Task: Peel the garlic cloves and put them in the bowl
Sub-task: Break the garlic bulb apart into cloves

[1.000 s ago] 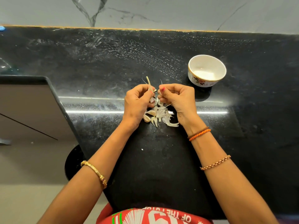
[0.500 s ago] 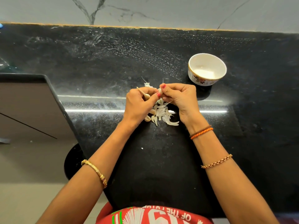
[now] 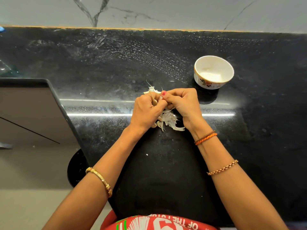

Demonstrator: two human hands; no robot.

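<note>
Pinching one garlic clove (image 3: 155,101) at frame centre, left hand (image 3: 147,112) & right hand (image 3: 181,103) may let it slip onto peels (image 3: 169,121), w/ bowl (image 3: 214,72) well apart at upper right.

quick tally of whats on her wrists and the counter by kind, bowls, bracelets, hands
bowl: 1, white with a floral band, on the black counter
bracelets: 3 (gold bangle, thread band, chain bracelet)
hands: 2 (left hand, right hand), both pinching the garlic clove
heap of peels: 1, pieces too small to count
total: 7
</note>
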